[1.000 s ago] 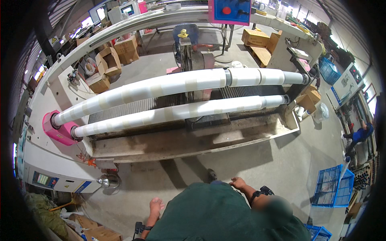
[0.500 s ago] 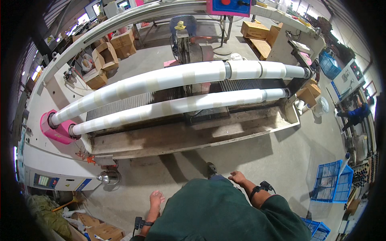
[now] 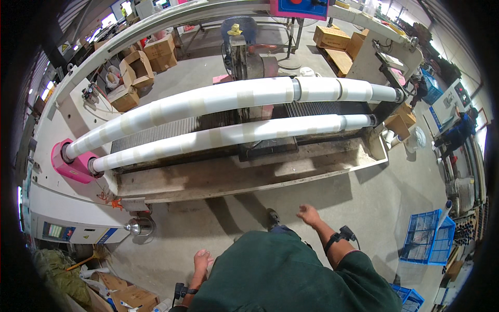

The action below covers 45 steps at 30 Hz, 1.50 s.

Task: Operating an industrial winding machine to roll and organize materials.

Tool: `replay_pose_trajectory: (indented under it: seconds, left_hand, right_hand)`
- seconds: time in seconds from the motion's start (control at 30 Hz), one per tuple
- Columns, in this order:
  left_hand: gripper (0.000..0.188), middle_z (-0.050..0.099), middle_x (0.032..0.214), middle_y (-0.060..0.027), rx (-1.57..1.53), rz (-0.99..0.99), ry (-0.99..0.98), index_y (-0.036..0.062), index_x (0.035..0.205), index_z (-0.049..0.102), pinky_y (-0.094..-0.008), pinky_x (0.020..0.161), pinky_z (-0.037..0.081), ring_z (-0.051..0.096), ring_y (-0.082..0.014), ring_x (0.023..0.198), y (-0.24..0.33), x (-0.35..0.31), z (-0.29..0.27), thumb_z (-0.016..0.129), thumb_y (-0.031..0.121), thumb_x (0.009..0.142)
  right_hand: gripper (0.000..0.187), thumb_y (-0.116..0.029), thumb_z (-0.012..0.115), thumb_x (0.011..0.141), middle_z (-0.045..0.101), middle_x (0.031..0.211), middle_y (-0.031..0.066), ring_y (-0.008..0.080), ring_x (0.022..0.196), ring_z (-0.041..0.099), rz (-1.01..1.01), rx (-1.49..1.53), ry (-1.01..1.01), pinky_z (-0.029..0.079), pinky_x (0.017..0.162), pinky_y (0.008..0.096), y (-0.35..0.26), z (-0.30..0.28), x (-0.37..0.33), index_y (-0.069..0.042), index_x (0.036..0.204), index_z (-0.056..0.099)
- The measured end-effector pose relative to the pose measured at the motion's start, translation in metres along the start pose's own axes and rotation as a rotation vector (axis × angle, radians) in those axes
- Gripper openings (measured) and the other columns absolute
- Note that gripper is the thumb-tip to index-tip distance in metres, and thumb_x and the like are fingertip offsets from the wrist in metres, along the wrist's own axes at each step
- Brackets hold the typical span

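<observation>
My left hand (image 3: 202, 259) hangs low beside my body, fingers loosely bent, and nothing shows in it. On the other side my right hand (image 3: 309, 214) is held out over the floor, empty, with its thumb and fingers partly apart. Neither hand touches the machine. Across the machine ahead run two long rollers wrapped in white film with tan bands: a far roller (image 3: 218, 101) and a near roller (image 3: 228, 136). At their left ends sits a pink housing (image 3: 70, 165). A long trough (image 3: 244, 179) lies below the near roller, closest to my hands.
At lower left are a control panel cabinet (image 3: 78, 232), a metal canister (image 3: 136, 226) and cardboard scraps (image 3: 132, 297). Blue crates (image 3: 423, 236) stand at right. Open cartons (image 3: 136, 70) are behind the machine. Another person (image 3: 460, 132) is at far right.
My right hand has lifted slightly forward, away from my body. The left hand has barely shifted. The person at far right has moved a little nearer the cabinet there.
</observation>
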State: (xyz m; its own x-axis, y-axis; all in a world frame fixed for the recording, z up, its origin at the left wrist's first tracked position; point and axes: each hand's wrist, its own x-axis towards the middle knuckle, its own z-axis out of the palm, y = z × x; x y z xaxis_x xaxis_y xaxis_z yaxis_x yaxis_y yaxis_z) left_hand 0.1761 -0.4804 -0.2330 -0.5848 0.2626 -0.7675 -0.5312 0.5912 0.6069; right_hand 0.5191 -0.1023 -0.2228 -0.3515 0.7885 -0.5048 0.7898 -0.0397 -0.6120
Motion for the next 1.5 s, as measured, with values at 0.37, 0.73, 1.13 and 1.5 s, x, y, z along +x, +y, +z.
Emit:
replay_pose_trajectory:
  seconds: [0.37,0.73,1.13,1.5]
  left_hand:
    - [0.043,0.057,0.097,-0.0135,-0.025,0.06,-0.048,-0.0031,0.121,0.044,-0.0319,0.06,0.051,0.06,-0.022,0.069,-0.005,0.009,0.001,0.056,0.012,0.082]
    - [0.035,0.056,0.082,-0.0093,-0.052,0.036,0.008,-0.0034,0.114,0.045,-0.0303,0.055,0.049,0.058,-0.0192,0.062,-0.025,-0.011,0.004,0.053,0.009,0.082]
    - [0.039,0.055,0.08,-0.0078,-0.177,-0.052,0.038,-0.0042,0.117,0.042,-0.0314,0.056,0.05,0.058,-0.019,0.061,-0.033,-0.014,0.007,0.054,0.01,0.083]
    - [0.043,0.057,0.086,-0.0111,-0.208,-0.02,0.056,-0.0052,0.12,0.043,-0.0316,0.051,0.049,0.059,-0.0208,0.059,-0.039,-0.002,0.002,0.055,0.01,0.082]
  right_hand:
    - [0.059,-0.009,0.07,0.068,0.049,0.118,0.0171,0.0343,0.11,0.046,-0.788,-0.254,0.726,0.038,0.093,0.0399,-0.251,-0.168,0.046,-0.003,0.121,0.044]
    - [0.071,-0.014,0.073,0.062,0.041,0.128,0.0142,0.0303,0.123,0.035,-0.922,-0.612,0.723,0.028,0.104,0.0404,-0.361,-0.193,0.084,-0.004,0.124,0.039]
    - [0.073,-0.019,0.075,0.056,0.049,0.117,0.0143,0.0316,0.113,0.044,-0.828,-0.797,0.593,0.031,0.1,0.04,-0.398,-0.191,0.125,-0.007,0.12,0.041]
    - [0.076,-0.025,0.079,0.053,0.051,0.111,0.0149,0.0319,0.107,0.048,-0.779,-0.881,0.474,0.036,0.096,0.0387,-0.417,-0.195,0.114,-0.007,0.117,0.043]
